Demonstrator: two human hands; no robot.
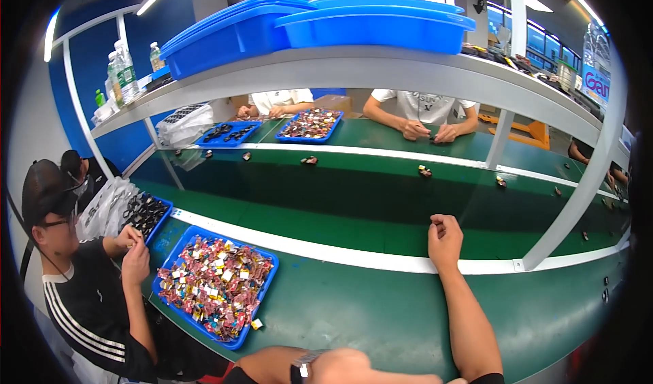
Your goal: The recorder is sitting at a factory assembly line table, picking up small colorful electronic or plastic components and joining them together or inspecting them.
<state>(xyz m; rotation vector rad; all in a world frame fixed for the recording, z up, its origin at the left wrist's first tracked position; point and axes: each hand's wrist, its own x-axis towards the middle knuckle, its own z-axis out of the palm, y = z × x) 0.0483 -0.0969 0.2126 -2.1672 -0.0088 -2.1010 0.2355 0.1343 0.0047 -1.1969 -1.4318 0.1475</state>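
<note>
My left hand (348,366) is low in the picture, cut off by the lower edge and slightly blurred, with a watch (303,368) on its wrist. One of its fingers stretches right toward my right forearm; the others are hidden, and nothing shows in it. My right hand (445,240) reaches over the white rail (326,252) to the near side of the green conveyor belt (299,197). Its fingers are curled in, and I see nothing in them. Left of my hands stands a blue tray (271,275) heaped with small parts (214,285) with reddish wires and white and yellow pieces.
At left a co-worker (85,289) handles something small beside a tray of black parts (143,214). Across the belt, two people work near blue trays (306,139). Small parts (425,171) lie along the belt. A shelf (340,64) overhead carries blue bins (374,27) and bottles.
</note>
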